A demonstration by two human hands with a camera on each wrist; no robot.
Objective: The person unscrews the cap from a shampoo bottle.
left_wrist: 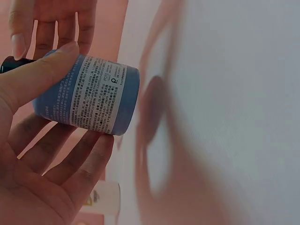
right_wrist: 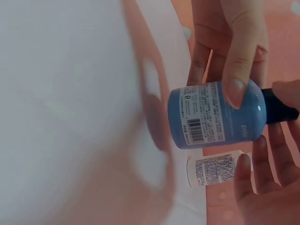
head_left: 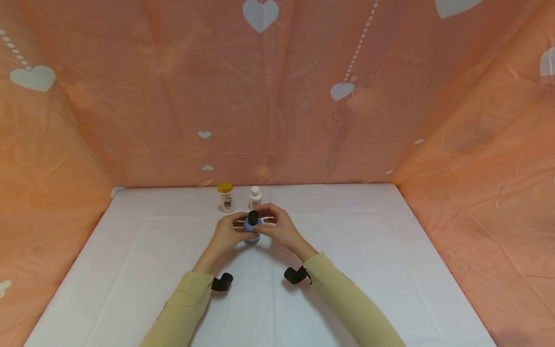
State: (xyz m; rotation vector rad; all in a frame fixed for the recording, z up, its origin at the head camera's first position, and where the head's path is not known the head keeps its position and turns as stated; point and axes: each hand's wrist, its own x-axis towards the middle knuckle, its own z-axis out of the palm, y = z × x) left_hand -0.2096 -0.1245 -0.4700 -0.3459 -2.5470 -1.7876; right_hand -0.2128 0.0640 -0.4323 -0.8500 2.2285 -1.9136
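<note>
From the head view come the yellow-lidded white bottle (head_left: 227, 202) and the small white bottle (head_left: 255, 198) standing together behind the hands, while only the right wrist view shows the barcode (right_wrist: 195, 130) on the blue bottle (right_wrist: 236, 117). That bottle is held just above the white table (head_left: 355, 255), its long axis roughly upright, black cap (right_wrist: 280, 107) up and base toward the tabletop; the left hand (head_left: 227, 231) grips its body and the right hand (head_left: 279, 227) pinches the cap. Its smooth, rounded shoulders narrow to the cap, and a pale label (left_wrist: 96, 96) carries dense small print.
</note>
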